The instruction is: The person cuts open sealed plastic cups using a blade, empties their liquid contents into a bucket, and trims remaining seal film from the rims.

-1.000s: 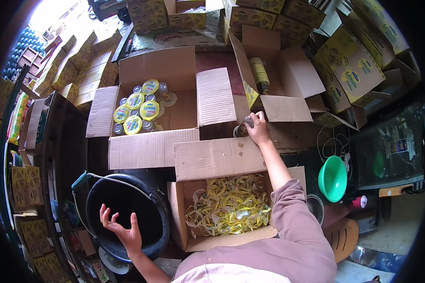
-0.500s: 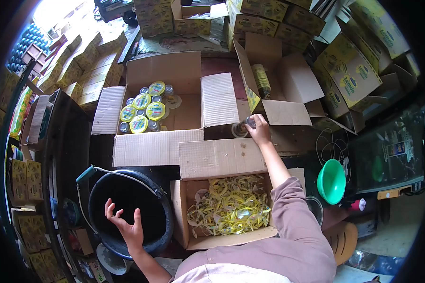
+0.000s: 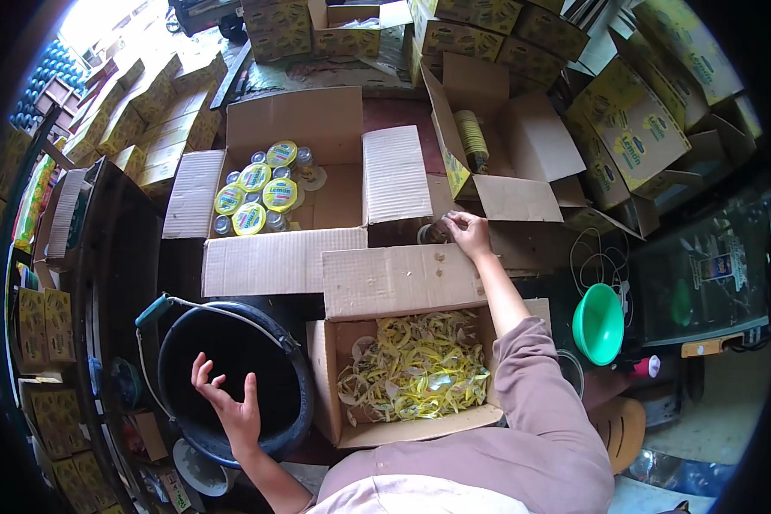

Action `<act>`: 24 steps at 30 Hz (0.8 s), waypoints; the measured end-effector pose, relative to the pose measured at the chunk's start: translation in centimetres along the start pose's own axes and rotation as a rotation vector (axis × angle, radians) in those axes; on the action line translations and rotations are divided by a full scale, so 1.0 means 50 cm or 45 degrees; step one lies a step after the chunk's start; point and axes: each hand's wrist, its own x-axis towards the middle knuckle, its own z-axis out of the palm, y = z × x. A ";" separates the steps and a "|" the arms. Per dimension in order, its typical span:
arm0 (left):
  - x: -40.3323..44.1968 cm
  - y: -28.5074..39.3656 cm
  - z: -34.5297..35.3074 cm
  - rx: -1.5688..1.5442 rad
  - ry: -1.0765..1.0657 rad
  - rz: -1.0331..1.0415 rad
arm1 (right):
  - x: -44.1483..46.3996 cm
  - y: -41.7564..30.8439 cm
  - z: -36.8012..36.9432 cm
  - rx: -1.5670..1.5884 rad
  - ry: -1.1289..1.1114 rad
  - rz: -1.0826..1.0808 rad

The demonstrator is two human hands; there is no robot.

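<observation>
My left hand [image 3: 234, 411] is raised over the black bucket [image 3: 170, 360], empty, its fingers spread and curling slightly. Past the front flap of the near carton, my right hand [image 3: 469, 235] has thumb and fingers pinched together. They meet at a small, dark, round-rimmed item [image 3: 434, 231], partly covered by the fingers; its kind is unclear. The near cardboard box [image 3: 403, 281] holds a heap of yellow and clear plastic strips [image 3: 415, 368]. Left of my right hand, an open carton [image 3: 338, 193] contains several yellow-lidded lemon tubs [image 3: 280, 195] among small clear-topped containers.
A stack of cups [image 3: 471, 140] stands inside another open carton [image 3: 522, 137] at the back right. A green bowl [image 3: 598, 324] and a white cable [image 3: 584, 257] are on the right. Printed lemon cartons [image 3: 630, 141] are piled around the workspace.
My right hand has shifted slightly, its fingers now drawn into a pinch over the small round item. My left hand stays spread over the bucket. The whole view has moved a little.
</observation>
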 end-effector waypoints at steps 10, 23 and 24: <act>-0.002 0.000 -0.005 0.042 -0.035 -0.002 | 0.028 0.003 -0.016 -0.044 -0.203 0.205; -0.003 0.011 -0.011 0.001 -0.102 -0.029 | 0.087 -0.007 -0.027 0.072 -0.331 0.855; -0.003 0.012 -0.011 0.011 -0.096 -0.022 | 0.093 -0.006 -0.022 0.019 -0.355 0.898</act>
